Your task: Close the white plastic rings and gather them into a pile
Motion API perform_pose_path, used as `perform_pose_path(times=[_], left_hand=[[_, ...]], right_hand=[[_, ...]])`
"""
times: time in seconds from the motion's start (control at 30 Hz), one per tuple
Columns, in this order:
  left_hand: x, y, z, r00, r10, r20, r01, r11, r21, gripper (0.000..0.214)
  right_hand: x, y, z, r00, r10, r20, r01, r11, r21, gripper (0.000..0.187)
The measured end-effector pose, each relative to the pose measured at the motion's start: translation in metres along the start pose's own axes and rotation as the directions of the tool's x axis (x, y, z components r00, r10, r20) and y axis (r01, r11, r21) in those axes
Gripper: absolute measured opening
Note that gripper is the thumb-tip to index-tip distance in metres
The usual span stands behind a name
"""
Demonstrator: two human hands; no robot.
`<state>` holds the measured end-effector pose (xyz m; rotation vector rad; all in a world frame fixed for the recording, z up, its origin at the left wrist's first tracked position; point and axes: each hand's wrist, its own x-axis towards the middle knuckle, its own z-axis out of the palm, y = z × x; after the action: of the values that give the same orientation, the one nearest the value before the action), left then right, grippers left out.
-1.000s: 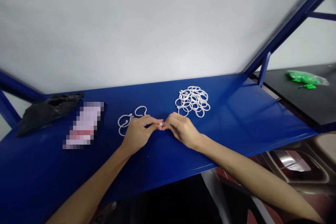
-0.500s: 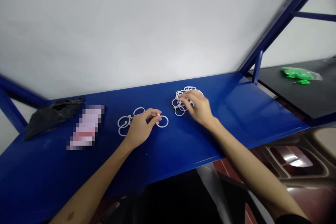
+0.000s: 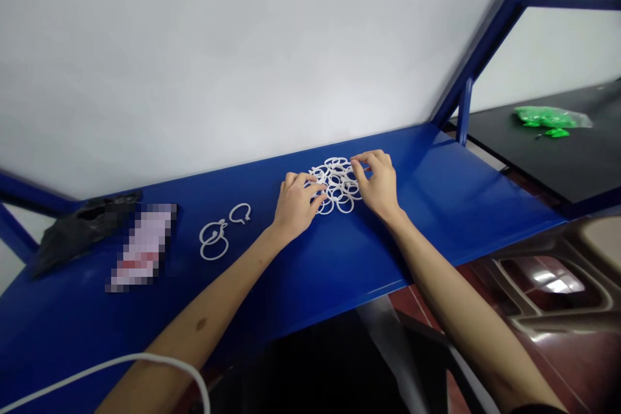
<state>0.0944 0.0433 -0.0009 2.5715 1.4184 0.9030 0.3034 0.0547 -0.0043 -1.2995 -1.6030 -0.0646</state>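
A cluster of white plastic rings with small clasps, resembling shower curtain rings, lies overlapping on the blue table. My left hand is at the cluster's left side, its fingers spread and touching or just over the nearest rings. On the opposite side is my right hand, thumb and forefinger curved apart at the right edge of the cluster; neither hand visibly grips a ring. Farther left, a separate small group has two overlapping closed-looking rings and a ring with a gap.
On the left of the blue table lie a black plastic bag and a pixelated pinkish packet. A white cable crosses my left forearm. At right, a bag of green pieces rests on a black table; a brown chair stands below.
My left hand has moved right to the cluster and let go of the ring it held. My right hand has shifted to the cluster's right edge. The white cable has come into view.
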Motion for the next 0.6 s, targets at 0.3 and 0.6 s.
perform_pose_path(times=[0.3, 0.6], left_hand=[[0.008, -0.001, 0.011, 1.0, 0.009, 0.014, -0.01, 0.999, 0.037, 0.025], [-0.025, -0.077, -0.035, 0.984, -0.171, -0.05, 0.175, 0.979, 0.108, 0.029]], right_hand=[[0.0, -0.008, 0.0, 1.0, 0.002, 0.028, -0.002, 1.0, 0.001, 0.013], [-0.001, -0.015, -0.001, 0.997, -0.022, 0.068, 0.022, 1.0, -0.007, 0.015]])
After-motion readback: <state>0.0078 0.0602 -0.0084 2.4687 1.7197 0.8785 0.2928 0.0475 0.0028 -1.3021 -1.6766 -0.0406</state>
